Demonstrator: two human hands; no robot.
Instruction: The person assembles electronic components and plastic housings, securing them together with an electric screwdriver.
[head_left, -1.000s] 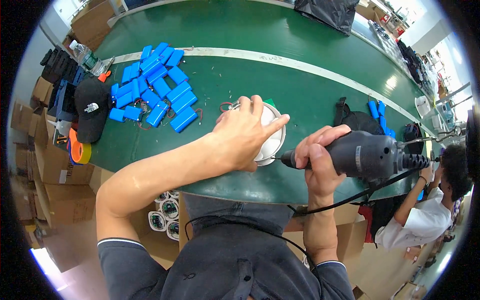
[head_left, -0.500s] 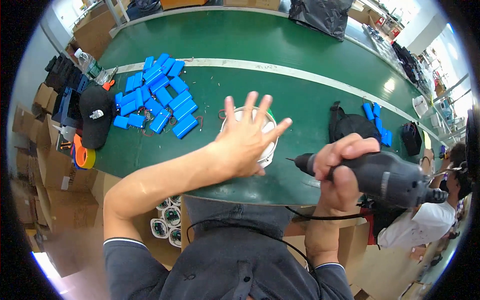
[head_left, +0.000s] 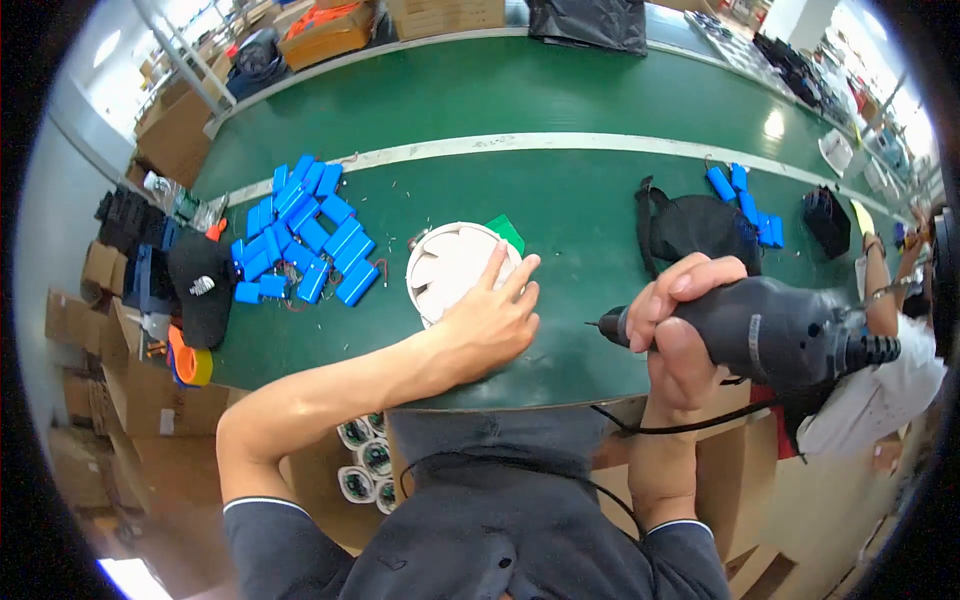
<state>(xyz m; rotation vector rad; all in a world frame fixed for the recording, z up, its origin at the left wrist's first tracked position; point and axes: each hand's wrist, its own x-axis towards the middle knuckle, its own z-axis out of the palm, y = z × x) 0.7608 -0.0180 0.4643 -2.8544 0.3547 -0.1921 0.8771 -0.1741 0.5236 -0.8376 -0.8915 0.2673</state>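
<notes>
1. Power driver [head_left: 775,335] hangs in the air at a worker's right, its thin bit [head_left: 591,323] pointing toward a white round casing [head_left: 452,268] but well apart from it. One second ago the bit was at the casing's edge.

2. Right hand [head_left: 682,345] is wrapped around the driver's front end, fingers above and thumb at the near side, holding it firmly.

3. Left hand [head_left: 487,325] lies on the casing's near right side, fingers extended and slightly parted. The thumb is out of sight, so whether the hand grips or merely rests cannot be told.

4. With tool and casing apart, the driver appears idle for the moment, and the work seems to have passed to the left hand.

5. White casing sits on the green bench [head_left: 575,290] in front of the worker, beside a flat green piece [head_left: 507,234]. Its pale face, with dark slots at left, shows far more fully than half a second ago, when a widely spread hand covered much of it. Whether it was turned over is unclear.

6. Blue packs [head_left: 349,243] remain heaped to the left, while the whole view has shifted; at far right, a co-worker's white sleeve [head_left: 880,390] now shows.
</notes>
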